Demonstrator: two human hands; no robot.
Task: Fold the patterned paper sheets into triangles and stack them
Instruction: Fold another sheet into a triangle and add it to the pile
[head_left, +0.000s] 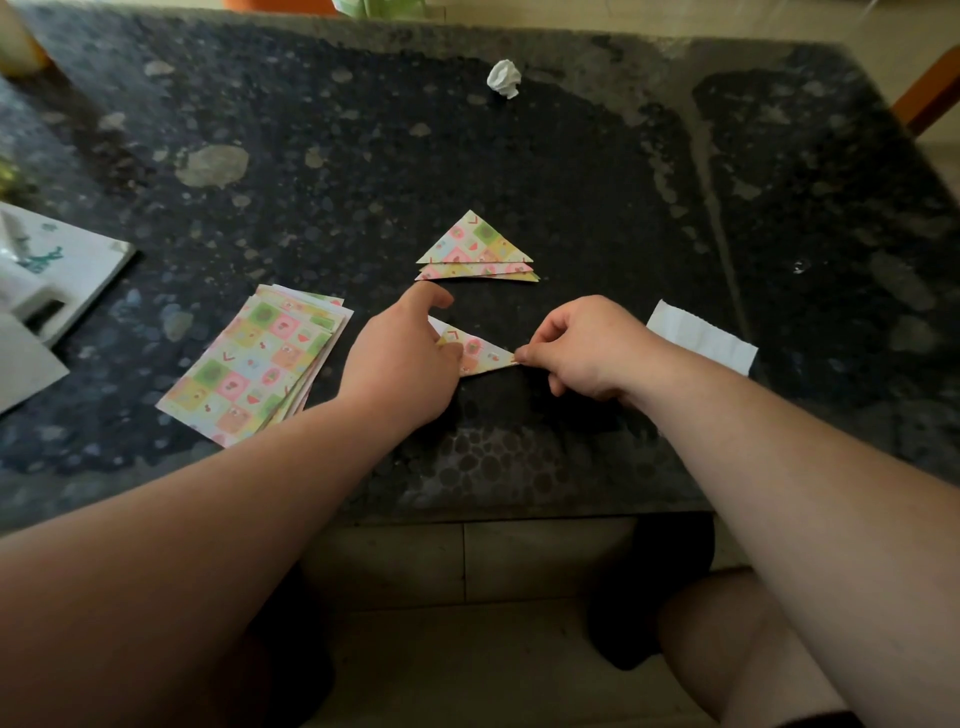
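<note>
Both hands on the half-done triangle (485, 356), lying flat on the dark speckled stone surface (597, 197) near its front edge. Left hand (410, 358) presses on the triangle's left part, forefinger stretched out and holding nothing. Right hand (582, 348) has its fingers (524, 356) curled, pinching the right corner. Pile of unfolded patterned sheets (260, 364) just left of the left hand. White paper slip (701, 338) just right of the right hand. Stack of folded triangles (475, 249) just beyond the hands, edges slightly offset. Crumpled white paper ball (504, 78) well beyond, near the far edge.
</note>
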